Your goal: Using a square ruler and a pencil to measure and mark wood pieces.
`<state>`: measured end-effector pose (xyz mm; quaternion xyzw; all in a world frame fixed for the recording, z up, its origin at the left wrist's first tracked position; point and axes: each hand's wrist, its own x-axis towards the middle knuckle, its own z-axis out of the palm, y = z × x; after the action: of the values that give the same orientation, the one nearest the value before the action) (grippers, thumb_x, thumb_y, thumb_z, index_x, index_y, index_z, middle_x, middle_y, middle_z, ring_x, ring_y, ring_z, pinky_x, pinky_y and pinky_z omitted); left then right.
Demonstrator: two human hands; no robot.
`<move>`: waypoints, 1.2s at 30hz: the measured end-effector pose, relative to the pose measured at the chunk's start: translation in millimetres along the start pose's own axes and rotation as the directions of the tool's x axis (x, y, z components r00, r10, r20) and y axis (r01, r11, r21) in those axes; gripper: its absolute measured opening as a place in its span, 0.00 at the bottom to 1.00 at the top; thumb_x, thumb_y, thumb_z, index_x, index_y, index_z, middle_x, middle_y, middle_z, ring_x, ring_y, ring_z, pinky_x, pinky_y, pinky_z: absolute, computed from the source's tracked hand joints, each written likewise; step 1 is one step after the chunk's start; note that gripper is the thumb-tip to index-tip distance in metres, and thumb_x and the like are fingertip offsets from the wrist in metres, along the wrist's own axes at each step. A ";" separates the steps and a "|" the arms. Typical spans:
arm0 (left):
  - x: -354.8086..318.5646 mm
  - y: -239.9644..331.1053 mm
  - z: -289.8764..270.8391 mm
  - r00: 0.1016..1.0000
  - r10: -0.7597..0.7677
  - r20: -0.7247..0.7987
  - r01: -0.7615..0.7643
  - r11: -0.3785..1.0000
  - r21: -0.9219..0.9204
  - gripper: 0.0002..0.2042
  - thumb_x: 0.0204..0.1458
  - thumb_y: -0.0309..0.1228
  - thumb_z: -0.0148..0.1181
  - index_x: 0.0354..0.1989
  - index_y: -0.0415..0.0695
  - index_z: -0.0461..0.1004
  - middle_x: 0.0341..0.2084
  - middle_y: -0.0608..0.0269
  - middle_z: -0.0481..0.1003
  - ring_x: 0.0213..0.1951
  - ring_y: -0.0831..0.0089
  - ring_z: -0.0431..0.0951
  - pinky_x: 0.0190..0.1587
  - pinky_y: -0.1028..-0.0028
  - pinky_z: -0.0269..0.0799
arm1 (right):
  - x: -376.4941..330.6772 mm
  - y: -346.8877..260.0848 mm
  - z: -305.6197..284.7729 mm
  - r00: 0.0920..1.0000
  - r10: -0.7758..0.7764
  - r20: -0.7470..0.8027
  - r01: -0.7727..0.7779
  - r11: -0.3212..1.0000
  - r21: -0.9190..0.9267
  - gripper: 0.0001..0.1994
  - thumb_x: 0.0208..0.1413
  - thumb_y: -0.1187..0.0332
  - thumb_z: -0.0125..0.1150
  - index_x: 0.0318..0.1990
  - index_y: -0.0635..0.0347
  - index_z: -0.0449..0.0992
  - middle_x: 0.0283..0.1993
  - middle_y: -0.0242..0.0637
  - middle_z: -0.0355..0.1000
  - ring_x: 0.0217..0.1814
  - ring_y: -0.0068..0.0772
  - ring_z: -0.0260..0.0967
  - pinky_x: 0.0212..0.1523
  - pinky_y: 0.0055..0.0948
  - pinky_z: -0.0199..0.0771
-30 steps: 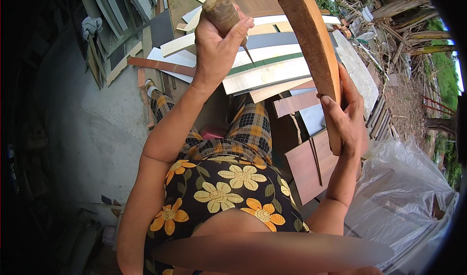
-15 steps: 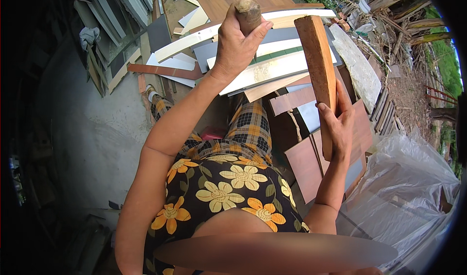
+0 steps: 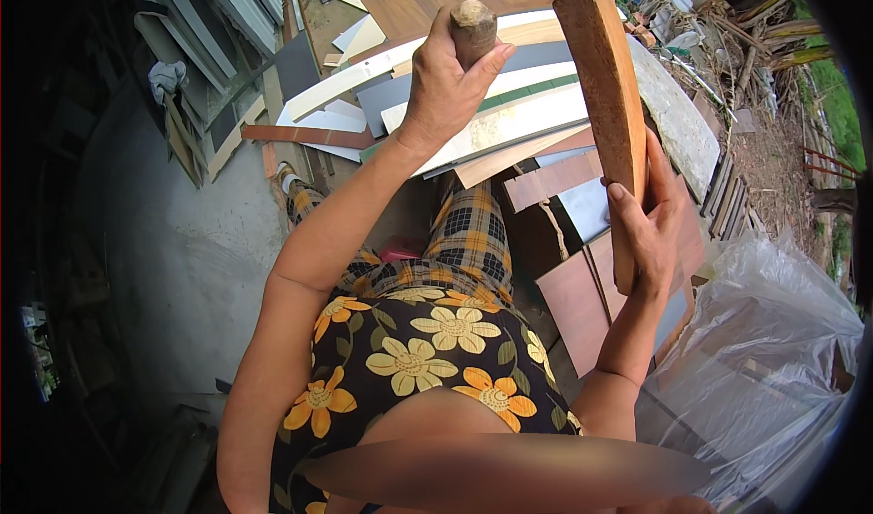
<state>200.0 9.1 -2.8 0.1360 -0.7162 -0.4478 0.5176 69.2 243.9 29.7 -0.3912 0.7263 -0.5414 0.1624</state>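
My left hand (image 3: pixel 446 86) is closed round a thick, round piece of wood (image 3: pixel 474 34) with a pale, worn end turned up toward me. The rest of that piece is hidden behind my fingers. In my right hand (image 3: pixel 650 209) a long, reddish-brown wooden block (image 3: pixel 607 95) stands nearly upright, its top tilted a little to the left. My thumb presses on its near face and my fingers wrap its right side. The two pieces of wood are apart, with a pile of boards below them.
Stacked light boards (image 3: pixel 518 118) and a brown wood-grain panel (image 3: pixel 455 0) lie in front. Reddish panels (image 3: pixel 573 305) lean near my right leg. Clear plastic sheeting (image 3: pixel 764 332) covers something at the right. Concrete floor (image 3: pixel 191 250) spreads left, beside upright metal frames (image 3: pixel 195 32).
My right hand has shifted right and slightly up with the wooden block. My left hand, still round its piece of wood, has barely moved.
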 end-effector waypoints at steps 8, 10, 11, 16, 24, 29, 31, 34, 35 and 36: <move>2.7 1.6 1.8 0.999 0.033 0.002 -0.033 0.989 0.144 0.12 0.53 0.30 0.65 0.40 0.39 0.69 0.29 0.63 0.76 0.32 0.78 0.76 0.37 0.75 0.73 | 5.3 -40.0 1.1 0.992 -0.120 -0.035 0.120 0.993 0.013 0.39 0.40 0.63 0.66 0.63 0.70 0.64 0.57 0.48 0.69 0.59 0.38 0.66 0.64 0.33 0.59; 4.7 2.7 4.1 0.997 0.015 0.069 -0.028 0.982 0.188 0.14 0.52 0.31 0.66 0.40 0.40 0.69 0.30 0.62 0.77 0.33 0.76 0.77 0.38 0.74 0.74 | 7.7 -51.0 0.9 0.965 -0.240 -0.107 0.244 0.969 0.028 0.39 0.39 0.63 0.67 0.63 0.70 0.64 0.57 0.48 0.69 0.60 0.38 0.66 0.64 0.34 0.58; 5.7 2.9 6.3 0.997 0.015 0.073 -0.028 0.983 0.184 0.14 0.52 0.31 0.66 0.40 0.40 0.69 0.30 0.62 0.77 0.33 0.76 0.77 0.38 0.74 0.74 | 7.8 -55.1 -2.5 0.956 -0.272 -0.114 0.275 0.961 0.010 0.40 0.39 0.63 0.68 0.63 0.72 0.64 0.57 0.49 0.69 0.60 0.39 0.66 0.64 0.34 0.59; 12.1 0.6 10.4 0.996 0.028 0.085 -0.045 0.978 0.205 0.15 0.51 0.34 0.66 0.41 0.40 0.69 0.31 0.61 0.77 0.34 0.73 0.79 0.41 0.72 0.75 | 12.5 -79.2 0.4 0.895 -0.413 -0.169 0.425 0.905 0.034 0.41 0.38 0.64 0.68 0.62 0.74 0.63 0.57 0.51 0.68 0.59 0.41 0.68 0.62 0.35 0.63; 14.0 3.8 12.0 0.991 0.097 0.097 -0.108 0.987 0.117 0.24 0.50 0.34 0.67 0.48 0.35 0.61 0.34 0.42 0.76 0.40 0.47 0.79 0.43 0.64 0.74 | 41.7 -70.5 20.8 0.924 -0.348 0.156 0.381 0.821 -0.425 0.36 0.41 0.64 0.66 0.62 0.63 0.66 0.45 0.51 0.76 0.48 0.37 0.75 0.53 0.35 0.71; 13.9 4.2 9.9 0.991 0.074 0.112 -0.101 0.961 0.259 0.20 0.52 0.26 0.63 0.48 0.33 0.61 0.36 0.44 0.77 0.43 0.54 0.80 0.46 0.64 0.74 | 41.9 -69.7 15.7 0.889 -0.451 0.077 0.456 0.864 -0.213 0.36 0.41 0.65 0.66 0.63 0.64 0.66 0.44 0.52 0.76 0.46 0.35 0.75 0.52 0.36 0.71; 14.6 8.6 10.5 0.992 0.003 0.125 -0.041 0.951 0.305 0.20 0.52 0.26 0.63 0.48 0.33 0.61 0.36 0.43 0.77 0.43 0.54 0.80 0.46 0.64 0.74 | 38.9 -72.0 17.0 0.903 -0.423 0.070 0.426 0.867 -0.258 0.37 0.41 0.65 0.66 0.63 0.64 0.65 0.46 0.52 0.76 0.48 0.35 0.75 0.53 0.36 0.71; 16.0 4.9 12.7 0.991 0.067 0.112 -0.082 0.987 0.137 0.23 0.51 0.32 0.66 0.48 0.34 0.61 0.35 0.40 0.75 0.41 0.47 0.79 0.45 0.62 0.74 | 42.2 -61.1 20.9 0.911 -0.383 0.154 0.412 0.823 -0.392 0.35 0.41 0.65 0.65 0.62 0.63 0.66 0.46 0.52 0.76 0.48 0.38 0.76 0.53 0.36 0.71; 15.3 6.8 10.6 0.993 0.040 0.111 -0.058 0.986 0.155 0.24 0.51 0.32 0.66 0.48 0.33 0.60 0.35 0.40 0.76 0.43 0.46 0.78 0.46 0.62 0.74 | 40.1 -68.4 20.7 0.920 -0.360 0.155 0.392 0.835 -0.386 0.36 0.41 0.65 0.65 0.62 0.63 0.66 0.46 0.52 0.76 0.48 0.38 0.76 0.53 0.36 0.71; 15.7 5.6 9.1 0.993 0.041 0.109 -0.058 0.986 0.157 0.24 0.51 0.32 0.66 0.48 0.33 0.60 0.35 0.40 0.76 0.43 0.46 0.78 0.46 0.62 0.74 | 37.9 -75.7 20.7 0.928 -0.338 0.157 0.372 0.846 -0.381 0.36 0.41 0.65 0.65 0.62 0.63 0.66 0.47 0.53 0.76 0.48 0.38 0.76 0.52 0.36 0.72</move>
<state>186.9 6.5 10.7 0.1355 -0.7794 -0.3823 0.4775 88.3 193.9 98.5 -0.5662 0.7297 -0.3833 0.0057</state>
